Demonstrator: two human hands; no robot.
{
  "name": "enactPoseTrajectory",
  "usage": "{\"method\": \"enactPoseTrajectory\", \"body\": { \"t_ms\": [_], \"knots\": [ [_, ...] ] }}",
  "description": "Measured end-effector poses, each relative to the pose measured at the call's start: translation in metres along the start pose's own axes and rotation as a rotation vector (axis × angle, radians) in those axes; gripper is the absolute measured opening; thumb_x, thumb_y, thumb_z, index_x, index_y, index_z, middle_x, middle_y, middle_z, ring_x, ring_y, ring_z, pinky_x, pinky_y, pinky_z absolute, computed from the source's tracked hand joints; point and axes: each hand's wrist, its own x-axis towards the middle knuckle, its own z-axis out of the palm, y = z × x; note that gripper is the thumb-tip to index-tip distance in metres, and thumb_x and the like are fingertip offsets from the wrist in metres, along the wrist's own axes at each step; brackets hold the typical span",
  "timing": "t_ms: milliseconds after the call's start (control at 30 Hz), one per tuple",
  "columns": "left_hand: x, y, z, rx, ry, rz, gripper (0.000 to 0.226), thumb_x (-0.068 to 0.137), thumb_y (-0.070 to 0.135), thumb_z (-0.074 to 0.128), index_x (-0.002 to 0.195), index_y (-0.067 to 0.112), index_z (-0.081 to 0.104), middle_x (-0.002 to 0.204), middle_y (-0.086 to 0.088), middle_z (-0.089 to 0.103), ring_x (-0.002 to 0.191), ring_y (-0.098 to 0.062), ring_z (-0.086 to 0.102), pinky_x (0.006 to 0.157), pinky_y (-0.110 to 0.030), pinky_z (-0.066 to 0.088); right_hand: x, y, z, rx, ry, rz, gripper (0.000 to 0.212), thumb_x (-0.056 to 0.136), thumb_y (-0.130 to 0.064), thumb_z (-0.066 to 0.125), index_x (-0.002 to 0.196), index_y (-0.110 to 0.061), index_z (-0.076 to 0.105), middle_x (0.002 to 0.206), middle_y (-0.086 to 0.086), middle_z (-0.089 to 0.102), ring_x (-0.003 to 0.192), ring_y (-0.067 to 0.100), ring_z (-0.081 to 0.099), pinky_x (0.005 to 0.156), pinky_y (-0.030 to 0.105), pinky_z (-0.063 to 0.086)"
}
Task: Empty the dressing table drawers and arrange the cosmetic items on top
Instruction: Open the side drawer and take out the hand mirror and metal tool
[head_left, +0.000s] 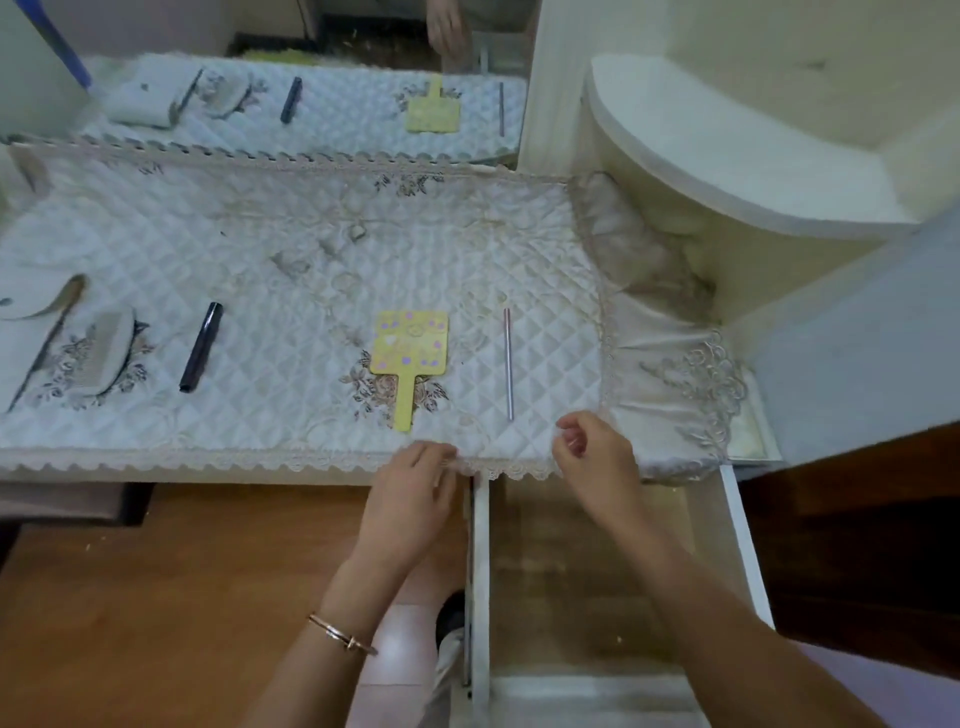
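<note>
Dressing table (208, 476) under a white quilted cover (291, 270) trimmed with lace; wall mirror (311, 31) behind, wooden floor (182, 571) below. An open drawer (480, 571) lies beneath the right hand (597, 457), whose curled fingers may or may not pinch the cover. The left hand (415, 483) rests relaxed fingers on the lace. Just beyond the hands lie a yellow paddle mirror (410, 343) and a thin pink stick (508, 364).
</note>
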Motion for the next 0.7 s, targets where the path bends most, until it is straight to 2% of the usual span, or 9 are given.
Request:
{"method": "enactPoseTrajectory", "body": {
  "t_ms": [67,133,200,267,300,433,500,567,700],
  "knots": [
    [-0.035,0.01,0.015,-0.027,-0.159,0.051,0.027,0.091,0.02,0.047,0.114,0.016,0.06,0.113,0.001,0.062,0.106,-0.019,0.056,0.087,-0.028,0.043,-0.031,0.028,-0.015,-0.082,-0.081,-0.008,0.013,0.088,-0.019,0.055,0.1,-0.018,0.062,0.089,-0.005,0.062,0.085,0.013,0.06,0.075,0.021,0.045],
    [-0.073,0.014,0.035,-0.018,-0.278,0.04,0.028,0.094,0.024,0.041,0.118,0.021,0.056,0.118,0.007,0.057,0.111,-0.012,0.05,0.09,-0.02,0.037,-0.066,0.066,-0.026,-0.166,-0.183,0.045,0.012,0.09,-0.022,0.054,0.098,-0.018,0.062,0.094,0.0,0.067,0.089,0.017,0.062,0.078,0.026,0.049],
    [-0.106,0.021,0.052,-0.02,-0.358,0.033,0.022,0.09,0.024,0.042,0.104,0.024,0.06,0.104,0.005,0.063,0.099,-0.01,0.054,0.082,-0.016,0.04,-0.101,0.107,-0.035,-0.22,-0.232,0.099,0.012,0.089,-0.024,0.054,0.095,-0.019,0.064,0.097,0.006,0.068,0.092,0.022,0.062,0.079,0.03,0.047],
    [-0.136,0.021,0.071,-0.06,-0.342,0.08,0.015,0.08,0.027,0.045,0.084,0.027,0.059,0.082,0.004,0.066,0.083,-0.007,0.053,0.071,-0.02,0.044,-0.131,0.145,-0.044,-0.28,-0.246,0.154,0.022,0.088,-0.033,0.056,0.1,-0.017,0.065,0.101,0.004,0.068,0.096,0.021,0.061,0.079,0.029,0.044],
    [-0.149,0.019,0.078,-0.042,-0.325,0.107,0.015,0.078,0.03,0.045,0.079,0.027,0.06,0.079,0.005,0.068,0.082,-0.005,0.051,0.071,-0.019,0.043,-0.145,0.16,-0.049,-0.296,-0.249,0.168,0.028,0.087,-0.038,0.056,0.101,-0.016,0.066,0.101,0.002,0.067,0.097,0.019,0.06,0.079,0.028,0.043],
    [-0.184,0.031,0.087,0.039,-0.321,0.048,0.045,0.088,0.059,0.029,0.082,0.03,0.064,0.076,0.016,0.065,0.078,0.0,0.051,0.069,-0.012,0.034,-0.183,0.201,-0.062,-0.301,-0.302,0.085,0.057,0.074,-0.062,0.044,0.107,-0.021,0.063,0.102,-0.009,0.058,0.107,0.015,0.054,0.084,0.02,0.039],
    [-0.193,0.036,0.089,0.02,-0.292,-0.012,0.048,0.08,0.062,0.035,0.094,0.028,0.065,0.084,0.013,0.065,0.08,-0.005,0.056,0.072,-0.014,0.038,-0.189,0.211,-0.063,-0.329,-0.314,0.007,0.046,0.078,-0.051,0.057,0.113,-0.021,0.06,0.113,-0.006,0.059,0.112,0.016,0.053,0.093,0.025,0.041],
    [-0.198,0.037,0.093,0.04,-0.265,-0.038,0.047,0.076,0.058,0.039,0.099,0.025,0.064,0.088,0.01,0.065,0.082,-0.012,0.059,0.073,-0.022,0.043,-0.186,0.217,-0.061,-0.34,-0.236,-0.089,0.035,0.079,-0.039,0.065,0.108,-0.019,0.064,0.11,-0.001,0.065,0.107,0.022,0.058,0.089,0.031,0.045],
    [-0.194,0.04,0.096,0.065,-0.231,-0.071,0.046,0.073,0.056,0.041,0.092,0.023,0.066,0.079,0.008,0.065,0.076,-0.019,0.062,0.069,-0.028,0.043,-0.177,0.216,-0.064,-0.329,-0.246,-0.071,0.031,0.083,-0.038,0.061,0.107,-0.018,0.063,0.113,-0.001,0.062,0.108,0.019,0.052,0.084,0.026,0.036]
  ]
}}
